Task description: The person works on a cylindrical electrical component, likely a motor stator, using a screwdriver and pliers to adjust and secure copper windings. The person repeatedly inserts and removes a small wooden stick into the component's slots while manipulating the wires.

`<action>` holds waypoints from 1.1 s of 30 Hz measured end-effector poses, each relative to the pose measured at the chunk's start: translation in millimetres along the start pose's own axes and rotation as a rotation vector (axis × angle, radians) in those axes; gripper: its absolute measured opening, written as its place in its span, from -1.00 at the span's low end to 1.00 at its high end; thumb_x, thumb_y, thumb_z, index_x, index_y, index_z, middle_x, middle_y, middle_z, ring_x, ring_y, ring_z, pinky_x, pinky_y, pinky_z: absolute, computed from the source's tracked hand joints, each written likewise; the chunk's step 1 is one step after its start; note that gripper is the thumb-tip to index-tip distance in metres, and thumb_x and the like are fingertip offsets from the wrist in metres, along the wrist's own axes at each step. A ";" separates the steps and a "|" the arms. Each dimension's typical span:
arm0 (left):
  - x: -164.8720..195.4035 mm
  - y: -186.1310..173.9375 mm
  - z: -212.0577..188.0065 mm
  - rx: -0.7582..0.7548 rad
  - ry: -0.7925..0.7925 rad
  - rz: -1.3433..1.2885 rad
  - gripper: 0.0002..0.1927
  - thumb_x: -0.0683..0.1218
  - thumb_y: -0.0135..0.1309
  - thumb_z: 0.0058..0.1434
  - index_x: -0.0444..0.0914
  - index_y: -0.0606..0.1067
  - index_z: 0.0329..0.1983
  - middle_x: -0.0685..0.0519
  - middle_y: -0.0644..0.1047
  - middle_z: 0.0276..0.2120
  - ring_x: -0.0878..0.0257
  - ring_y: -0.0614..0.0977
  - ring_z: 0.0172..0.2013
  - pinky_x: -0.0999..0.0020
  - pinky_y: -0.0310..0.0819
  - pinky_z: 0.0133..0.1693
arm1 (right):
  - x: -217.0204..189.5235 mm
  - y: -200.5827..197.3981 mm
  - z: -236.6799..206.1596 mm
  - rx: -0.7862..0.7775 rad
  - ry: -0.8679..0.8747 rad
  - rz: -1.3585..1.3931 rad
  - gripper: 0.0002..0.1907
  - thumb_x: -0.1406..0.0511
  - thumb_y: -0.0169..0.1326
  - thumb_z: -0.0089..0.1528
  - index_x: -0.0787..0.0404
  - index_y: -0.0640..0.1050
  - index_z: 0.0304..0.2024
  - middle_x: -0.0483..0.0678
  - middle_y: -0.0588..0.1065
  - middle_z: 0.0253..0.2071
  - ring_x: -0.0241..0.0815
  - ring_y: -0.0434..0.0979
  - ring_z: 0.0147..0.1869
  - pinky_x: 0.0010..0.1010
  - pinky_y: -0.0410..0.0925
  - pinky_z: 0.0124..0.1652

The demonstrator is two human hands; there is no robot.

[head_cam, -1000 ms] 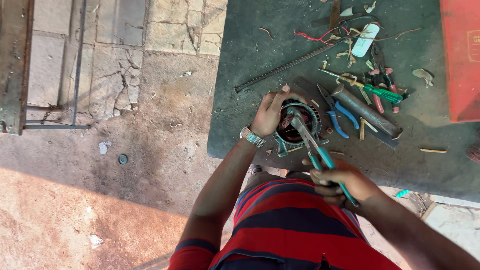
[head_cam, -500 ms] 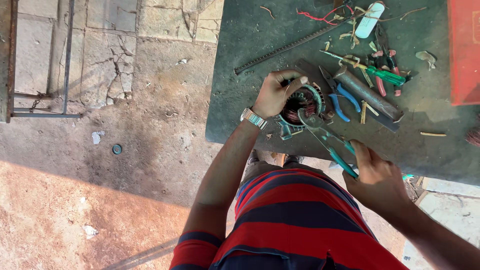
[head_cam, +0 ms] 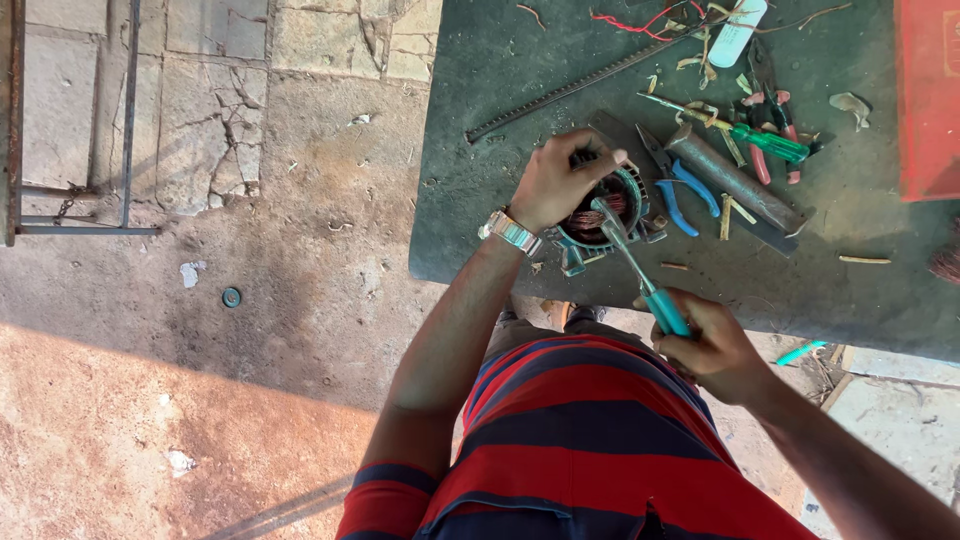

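Where left hand [head_cam: 556,182] covers: stator [head_cam: 607,212] rim.

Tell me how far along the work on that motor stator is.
Done: snipped wire scraps litter the bench. In hand: left hand steadies the stator; right hand works teal-handled pliers into it. Left: copper windings remain inside.

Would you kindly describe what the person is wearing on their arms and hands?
Both hands, the left hand and the right hand, are bare, with no gloves. A silver metal wristwatch with a link band sits on the left wrist. The forearms are uncovered; short sleeves of a red and navy striped shirt end near the elbows.
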State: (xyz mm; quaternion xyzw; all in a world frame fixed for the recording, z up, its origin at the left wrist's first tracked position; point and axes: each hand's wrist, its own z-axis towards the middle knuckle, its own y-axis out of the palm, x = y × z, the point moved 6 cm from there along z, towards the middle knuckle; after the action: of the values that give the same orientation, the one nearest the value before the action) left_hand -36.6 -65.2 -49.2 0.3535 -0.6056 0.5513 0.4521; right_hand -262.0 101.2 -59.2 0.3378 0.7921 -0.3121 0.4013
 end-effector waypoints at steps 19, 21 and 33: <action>19.4 3.3 0.0 -0.064 -0.017 0.047 -0.56 0.29 0.20 0.17 -0.17 0.63 -0.32 0.07 0.64 -0.52 0.28 0.68 -0.51 0.27 0.49 -0.43 | 30.1 22.0 -4.7 0.158 -0.026 0.202 -0.12 0.55 0.14 -0.04 0.27 0.35 0.38 -0.12 0.40 -0.47 -0.34 0.35 -0.40 -0.49 0.31 -0.36; 17.3 2.0 -1.4 -0.049 -0.002 0.037 -0.55 0.30 0.20 0.17 -0.17 0.64 -0.32 0.07 0.64 -0.51 0.27 0.69 -0.49 0.27 0.51 -0.41 | 26.4 23.3 -5.3 0.160 -0.037 0.219 -0.16 0.55 0.12 -0.03 0.28 0.38 0.37 -0.11 0.39 -0.47 -0.33 0.35 -0.40 -0.49 0.29 -0.35; -36.8 9.0 4.3 0.078 -0.126 -0.042 -0.27 0.41 -0.42 0.38 -0.13 0.65 -0.16 -0.06 0.69 -0.43 0.00 0.74 -0.25 0.13 0.56 -0.09 | -35.5 14.1 1.9 -0.199 0.170 1.002 -0.31 0.42 0.12 0.15 0.44 0.37 0.36 -0.05 0.43 -0.25 -0.47 0.17 -0.53 -0.62 0.07 -0.59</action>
State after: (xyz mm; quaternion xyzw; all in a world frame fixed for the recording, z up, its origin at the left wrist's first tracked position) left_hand -33.1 -70.8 -86.8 0.4174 -0.6035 0.5413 0.4105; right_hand -234.1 97.8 -33.2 0.6600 0.5889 0.0240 0.4659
